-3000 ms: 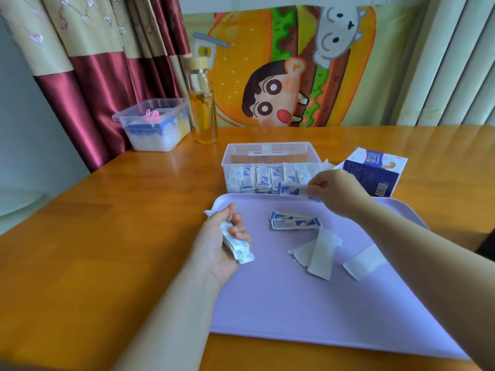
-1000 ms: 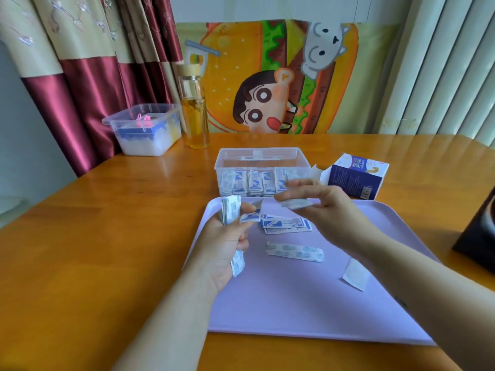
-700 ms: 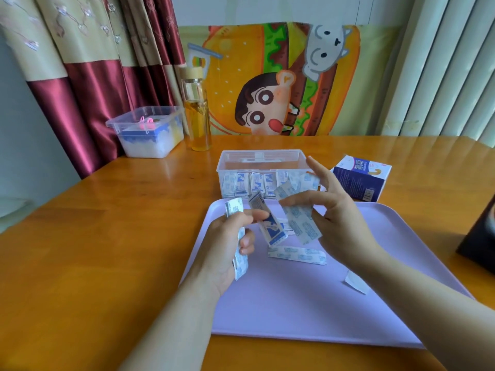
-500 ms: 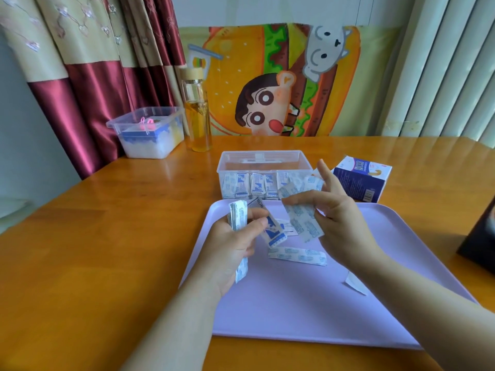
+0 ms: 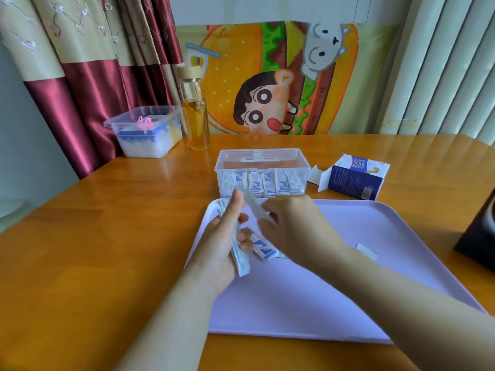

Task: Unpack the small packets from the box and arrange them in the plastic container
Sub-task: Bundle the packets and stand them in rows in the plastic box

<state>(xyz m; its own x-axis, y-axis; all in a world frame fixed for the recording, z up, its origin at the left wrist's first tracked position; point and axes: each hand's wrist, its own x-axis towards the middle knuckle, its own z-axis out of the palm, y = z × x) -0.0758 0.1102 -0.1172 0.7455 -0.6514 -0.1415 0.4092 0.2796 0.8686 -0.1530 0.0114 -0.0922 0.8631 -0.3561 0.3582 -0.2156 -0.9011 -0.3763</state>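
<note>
My left hand (image 5: 225, 242) grips a stack of small white-and-blue packets (image 5: 239, 257) upright over the left end of the lilac tray (image 5: 334, 303). My right hand (image 5: 292, 226) pinches a blurred packet (image 5: 254, 207) and holds it against the top of that stack. One more packet (image 5: 263, 249) lies on the tray under my hands. Behind the tray stands the clear plastic container (image 5: 262, 156), with a row of packets (image 5: 262, 182) upright along its front wall. To its right lies the open blue-and-white box (image 5: 353, 176).
A white paper scrap (image 5: 366, 251) lies on the tray's right half. At the back left of the wooden table (image 5: 93, 250) are a second clear tub (image 5: 146, 132) and a glass bottle (image 5: 195, 113) of yellow liquid. A dark object (image 5: 479, 236) sits at the right edge.
My right hand gathered loose packets off the tray and brought them over to my left hand's stack. Fewer packets and paper scraps lie on the tray now.
</note>
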